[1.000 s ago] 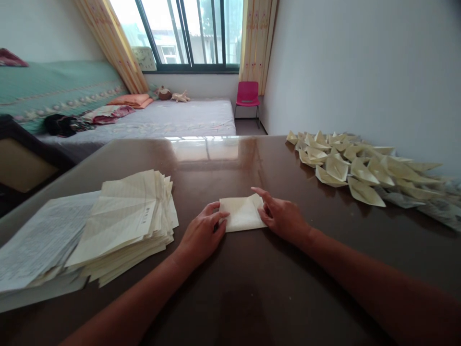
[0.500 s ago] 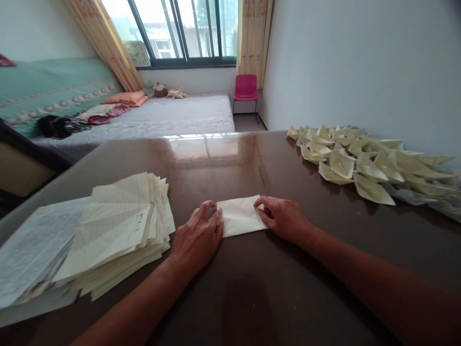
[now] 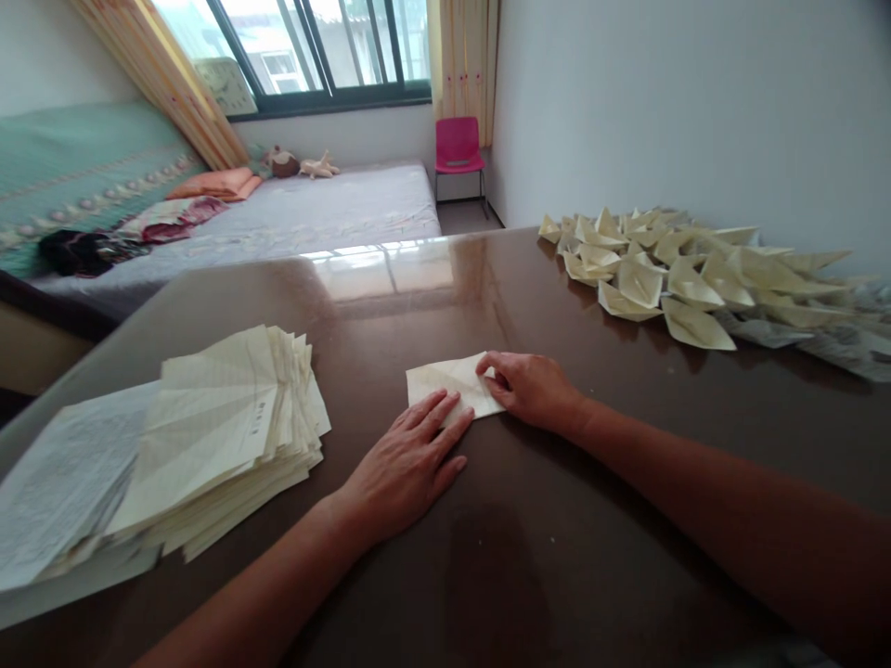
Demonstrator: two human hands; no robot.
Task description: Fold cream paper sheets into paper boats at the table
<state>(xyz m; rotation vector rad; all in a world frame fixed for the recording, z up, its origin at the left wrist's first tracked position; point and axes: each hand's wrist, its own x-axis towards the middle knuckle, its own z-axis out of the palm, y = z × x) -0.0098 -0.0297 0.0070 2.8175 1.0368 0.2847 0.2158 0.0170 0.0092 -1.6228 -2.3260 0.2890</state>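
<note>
A cream sheet of paper (image 3: 440, 375), folded into a small rectangle, lies flat on the brown table. My left hand (image 3: 410, 455) is open, its fingers stretched out and resting on the paper's near edge, which they partly cover. At the right end, my right hand (image 3: 533, 385) has its fingers curled, with thumb and index finger closed on the paper. To the left of my left hand is a thick stack of cream lined sheets (image 3: 209, 408), the top one creased.
Folded paper boats (image 3: 640, 278) crowd the table's far right by the wall. Printed grey-white sheets (image 3: 76, 482) lie beside the stack at left. Beyond the glossy table (image 3: 348, 343) are a bed (image 3: 348, 204) and a pink chair (image 3: 458, 147).
My left hand has shifted from the paper's left end to its near edge, and its fingers have flattened. My right hand stays at the right end. The camera view has shifted.
</note>
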